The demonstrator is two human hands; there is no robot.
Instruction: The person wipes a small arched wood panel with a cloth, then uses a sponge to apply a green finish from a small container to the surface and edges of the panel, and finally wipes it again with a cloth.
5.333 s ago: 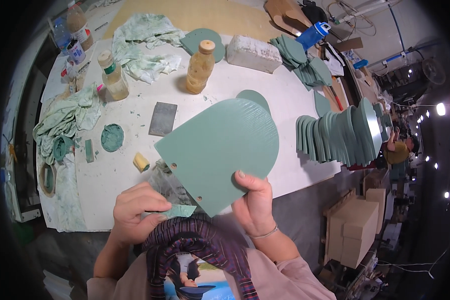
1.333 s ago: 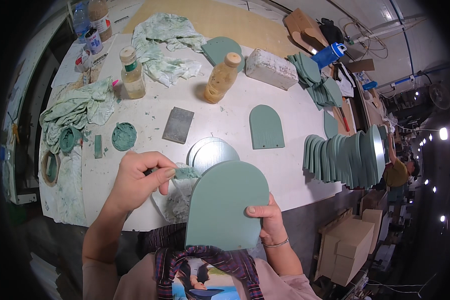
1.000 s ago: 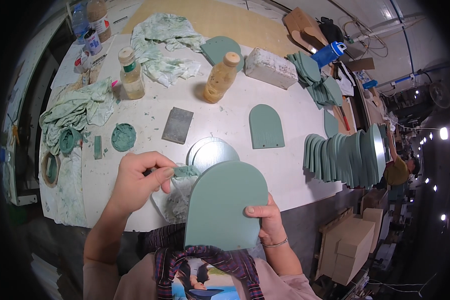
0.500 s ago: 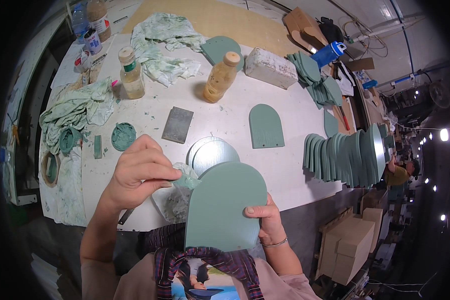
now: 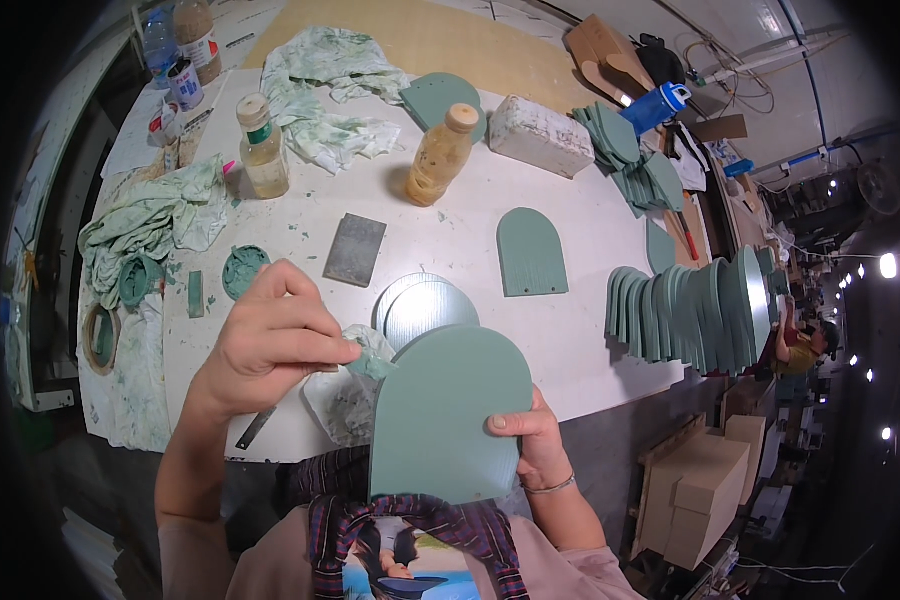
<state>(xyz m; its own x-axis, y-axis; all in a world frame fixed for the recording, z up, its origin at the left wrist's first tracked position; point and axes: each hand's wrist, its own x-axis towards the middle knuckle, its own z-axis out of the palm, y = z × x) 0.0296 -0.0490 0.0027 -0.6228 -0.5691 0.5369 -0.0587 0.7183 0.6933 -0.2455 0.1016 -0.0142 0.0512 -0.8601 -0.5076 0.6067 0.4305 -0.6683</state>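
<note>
My right hand (image 5: 540,440) grips the right edge of a green arch-topped panel (image 5: 450,415), its thumb lying on the face. The panel is tilted up in front of my body at the table's front edge. By the panel's upper left edge, my left hand (image 5: 275,335) pinches a small green-stained cloth (image 5: 372,354). Whether the cloth touches the edge I cannot tell. Behind the panel lie rounded, shiny green pieces (image 5: 425,308), partly hidden by it. A crumpled whitish cloth or plastic (image 5: 342,408) shows under the left hand.
A grey sanding block (image 5: 356,250), a pot of green paste (image 5: 244,270) and another arched panel (image 5: 532,255) lie beyond. Two bottles (image 5: 440,160) and a whitish block (image 5: 540,135) stand farther back. A row of green panels (image 5: 680,310) lines the right; stained rags (image 5: 155,215) lie left.
My left hand has shifted slightly left and down with the cloth, uncovering more of a dark flat strip at the table edge. The right hand and panel have barely moved.
</note>
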